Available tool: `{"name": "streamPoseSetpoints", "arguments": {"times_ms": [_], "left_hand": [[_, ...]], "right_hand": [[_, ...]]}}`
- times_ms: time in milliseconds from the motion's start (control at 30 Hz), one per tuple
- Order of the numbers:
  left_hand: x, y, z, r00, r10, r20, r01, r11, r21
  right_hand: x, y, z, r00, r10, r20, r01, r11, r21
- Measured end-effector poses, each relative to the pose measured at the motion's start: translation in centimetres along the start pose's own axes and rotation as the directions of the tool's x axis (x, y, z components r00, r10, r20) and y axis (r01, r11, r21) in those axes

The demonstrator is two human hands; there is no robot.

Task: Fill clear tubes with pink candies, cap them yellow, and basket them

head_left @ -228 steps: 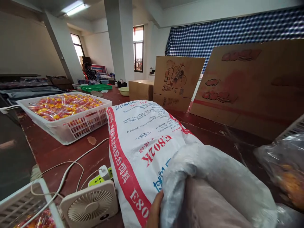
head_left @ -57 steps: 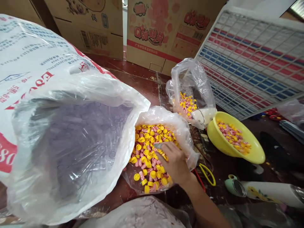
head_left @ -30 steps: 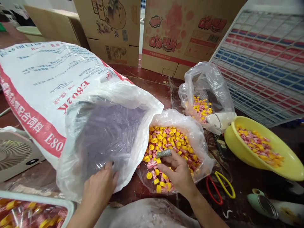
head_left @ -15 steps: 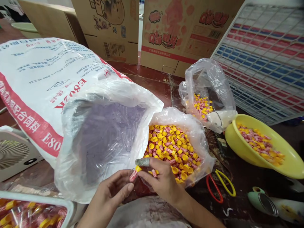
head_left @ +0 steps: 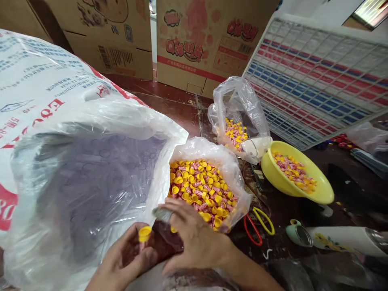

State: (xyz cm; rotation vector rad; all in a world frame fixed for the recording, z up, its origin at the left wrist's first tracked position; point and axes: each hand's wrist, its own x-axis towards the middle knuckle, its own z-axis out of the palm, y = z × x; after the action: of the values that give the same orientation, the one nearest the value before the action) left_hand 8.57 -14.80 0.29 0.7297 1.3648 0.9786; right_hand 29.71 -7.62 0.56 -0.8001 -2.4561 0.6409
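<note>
My left hand (head_left: 129, 256) pinches a small tube with a yellow cap (head_left: 144, 233) and a pink body, cap upward. Beside it on the right, my right hand (head_left: 197, 236) has its fingers spread, slightly blurred, with a grey cover on one fingertip. It lies at the near edge of a clear plastic bag (head_left: 242, 194) full of similar yellow-capped tubes (head_left: 197, 184). A bit of yellow shows beneath its fingers. Left of that bag gapes a large white sack (head_left: 121, 111), in which clear plastic pieces (head_left: 106, 190) lie.
Farther back stands another clear bag (head_left: 242, 97) with tubes inside. To the right are a yellow basin (head_left: 321, 190) of tubes, scissors (head_left: 253, 230) with red and yellow handles, a flowered bottle (head_left: 336, 238) and a wire rack (head_left: 315, 76). Cardboard boxes (head_left: 194, 44) line the back.
The view has turned right, so things appear farther left. My right hand has come off the tube and its fingers have spread. My left hand keeps the tube, now cap upward.
</note>
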Motion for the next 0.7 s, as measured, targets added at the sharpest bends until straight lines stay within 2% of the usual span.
{"name": "streamPoseSetpoints", "arguments": {"times_ms": [33, 67, 100, 167, 267, 333, 400, 467, 500, 567, 633, 700], "left_hand": [[0.3, -0.3, -1.4, 0.992, 0.117, -0.043, -0.107, 0.978, 0.177], [0.6, -0.6, -2.8, 0.966, 0.247, -0.073, -0.204, 0.908, 0.366], [0.8, -0.8, -4.2, 0.933, 0.356, -0.061, -0.270, 0.799, 0.537], [1.1, -0.9, -5.9, 0.879, 0.474, 0.045, -0.337, 0.552, 0.763], [1.4, -0.7, -5.9, 0.863, 0.429, 0.267, -0.403, 0.266, 0.876], [1.9, -0.7, -5.0, 0.844, 0.373, 0.385, -0.453, 0.113, 0.884], [2.5, -1.0, -4.6, 0.826, 0.348, 0.443, -0.479, 0.021, 0.877], [2.8, -1.3, -4.8, 0.803, 0.391, 0.451, -0.498, 0.023, 0.867], [2.9, -1.3, -5.1, 0.795, 0.414, 0.443, -0.511, 0.063, 0.857], [2.5, -1.0, -5.4, 0.802, 0.431, 0.413, -0.533, 0.208, 0.820], [1.6, -0.4, -4.9, 0.846, 0.384, 0.369, -0.513, 0.400, 0.759], [0.7, 0.3, -3.6, 0.891, 0.303, 0.339, -0.454, 0.568, 0.687]], "right_hand": [[-0.6, 0.6, -1.4, 0.994, 0.100, -0.046, -0.101, 0.994, -0.037], [-1.4, 1.4, -2.6, 0.969, 0.206, -0.139, -0.220, 0.971, -0.096], [-2.2, 2.2, -3.6, 0.924, 0.291, -0.247, -0.339, 0.923, -0.182], [-3.8, 4.0, -4.4, 0.860, 0.383, -0.338, -0.492, 0.800, -0.345], [-5.2, 5.9, -3.6, 0.853, 0.393, -0.343, -0.518, 0.710, -0.476], [-5.4, 6.3, -2.7, 0.858, 0.387, -0.337, -0.510, 0.720, -0.472], [-5.3, 6.4, -2.2, 0.856, 0.389, -0.342, -0.507, 0.761, -0.404], [-5.0, 6.2, -2.2, 0.841, 0.404, -0.361, -0.511, 0.812, -0.282], [-4.9, 5.9, -2.3, 0.825, 0.421, -0.376, -0.515, 0.835, -0.194], [-4.4, 5.0, -2.4, 0.778, 0.480, -0.405, -0.508, 0.860, 0.043], [-3.7, 3.4, -2.2, 0.749, 0.516, -0.415, -0.428, 0.856, 0.292], [-2.5, 1.4, -1.8, 0.771, 0.472, -0.428, -0.294, 0.859, 0.418]]}}
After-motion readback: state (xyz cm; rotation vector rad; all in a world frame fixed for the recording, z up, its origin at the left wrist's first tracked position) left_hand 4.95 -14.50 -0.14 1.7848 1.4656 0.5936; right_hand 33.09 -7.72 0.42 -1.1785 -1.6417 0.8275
